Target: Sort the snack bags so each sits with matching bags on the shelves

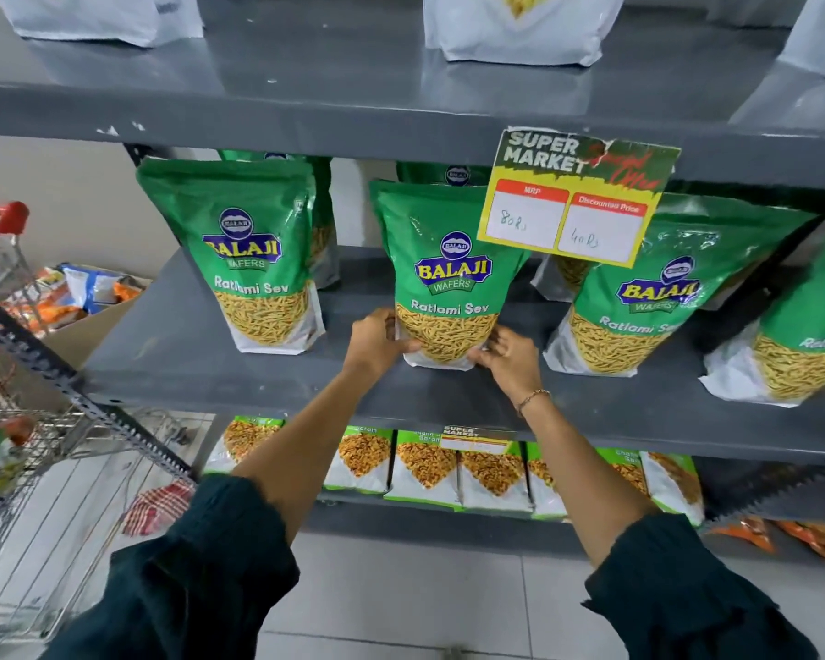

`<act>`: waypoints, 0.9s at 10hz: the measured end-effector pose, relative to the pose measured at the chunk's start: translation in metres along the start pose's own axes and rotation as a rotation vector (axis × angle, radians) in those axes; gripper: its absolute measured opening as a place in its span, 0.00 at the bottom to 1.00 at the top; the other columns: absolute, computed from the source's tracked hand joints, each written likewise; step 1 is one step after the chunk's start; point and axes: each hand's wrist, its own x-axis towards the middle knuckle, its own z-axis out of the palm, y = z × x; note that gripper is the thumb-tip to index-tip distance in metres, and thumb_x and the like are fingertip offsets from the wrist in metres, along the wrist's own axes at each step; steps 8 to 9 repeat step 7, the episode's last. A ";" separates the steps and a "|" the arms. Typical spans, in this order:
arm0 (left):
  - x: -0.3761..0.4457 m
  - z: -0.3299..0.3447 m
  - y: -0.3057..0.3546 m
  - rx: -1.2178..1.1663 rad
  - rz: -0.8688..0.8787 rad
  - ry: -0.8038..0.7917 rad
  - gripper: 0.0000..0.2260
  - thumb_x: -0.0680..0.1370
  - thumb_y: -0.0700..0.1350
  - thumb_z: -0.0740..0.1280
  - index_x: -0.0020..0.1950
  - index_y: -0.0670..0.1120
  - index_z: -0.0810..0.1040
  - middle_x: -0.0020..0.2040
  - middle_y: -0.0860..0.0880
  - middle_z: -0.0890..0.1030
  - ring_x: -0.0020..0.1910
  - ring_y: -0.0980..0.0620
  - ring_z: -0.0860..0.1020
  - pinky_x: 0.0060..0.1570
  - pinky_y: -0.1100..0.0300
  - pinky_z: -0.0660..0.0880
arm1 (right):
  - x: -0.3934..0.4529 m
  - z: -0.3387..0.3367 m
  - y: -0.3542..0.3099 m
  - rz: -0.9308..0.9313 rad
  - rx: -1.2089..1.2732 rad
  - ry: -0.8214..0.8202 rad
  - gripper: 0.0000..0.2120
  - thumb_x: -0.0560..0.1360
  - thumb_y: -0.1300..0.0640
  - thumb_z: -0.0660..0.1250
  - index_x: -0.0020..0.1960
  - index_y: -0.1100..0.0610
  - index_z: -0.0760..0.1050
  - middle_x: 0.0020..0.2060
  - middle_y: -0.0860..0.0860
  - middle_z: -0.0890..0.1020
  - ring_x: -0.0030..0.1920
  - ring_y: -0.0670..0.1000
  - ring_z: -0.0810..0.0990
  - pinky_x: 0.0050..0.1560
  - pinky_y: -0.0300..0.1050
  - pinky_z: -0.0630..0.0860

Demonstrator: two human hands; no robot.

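Cart: a wire shopping trolley with a red handle (13,216) stands at far left on pale floor tiles (401,597).
Shelf: the grey metal middle shelf (201,345) carries upright bags.
Left hand (377,343): fingers clasp the bag's lower left corner.
Bag: the green Balaji Ratlami Sev pouch (448,278) stands mid-shelf between matching pouches.
Right hand (508,357): fingers pinch its lower right corner.

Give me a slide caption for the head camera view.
Both hands, left hand and right hand, steady a Ratlami Sev bag upright among matching bags on the grey shelf.

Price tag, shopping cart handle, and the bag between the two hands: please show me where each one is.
Price tag (570,202), head view, on its yellow card.
Shopping cart handle (13,216), head view, red grip.
Ratlami Sev bag (448,273), head view, green front.
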 end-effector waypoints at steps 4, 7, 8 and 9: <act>0.003 0.008 -0.006 -0.066 0.012 -0.060 0.27 0.66 0.44 0.77 0.61 0.41 0.72 0.59 0.41 0.81 0.58 0.43 0.79 0.61 0.45 0.74 | -0.005 -0.003 -0.004 0.000 -0.090 -0.028 0.19 0.69 0.66 0.70 0.59 0.61 0.73 0.56 0.58 0.80 0.52 0.48 0.77 0.53 0.34 0.74; -0.029 0.004 -0.009 0.049 -0.032 0.047 0.28 0.77 0.51 0.63 0.73 0.42 0.60 0.68 0.37 0.72 0.67 0.37 0.69 0.61 0.48 0.69 | -0.050 -0.005 -0.012 -0.092 -0.360 0.098 0.20 0.76 0.54 0.63 0.64 0.62 0.68 0.59 0.62 0.78 0.58 0.60 0.77 0.58 0.57 0.75; -0.029 0.004 -0.009 0.049 -0.032 0.047 0.28 0.77 0.51 0.63 0.73 0.42 0.60 0.68 0.37 0.72 0.67 0.37 0.69 0.61 0.48 0.69 | -0.050 -0.005 -0.012 -0.092 -0.360 0.098 0.20 0.76 0.54 0.63 0.64 0.62 0.68 0.59 0.62 0.78 0.58 0.60 0.77 0.58 0.57 0.75; -0.029 0.004 -0.009 0.049 -0.032 0.047 0.28 0.77 0.51 0.63 0.73 0.42 0.60 0.68 0.37 0.72 0.67 0.37 0.69 0.61 0.48 0.69 | -0.050 -0.005 -0.012 -0.092 -0.360 0.098 0.20 0.76 0.54 0.63 0.64 0.62 0.68 0.59 0.62 0.78 0.58 0.60 0.77 0.58 0.57 0.75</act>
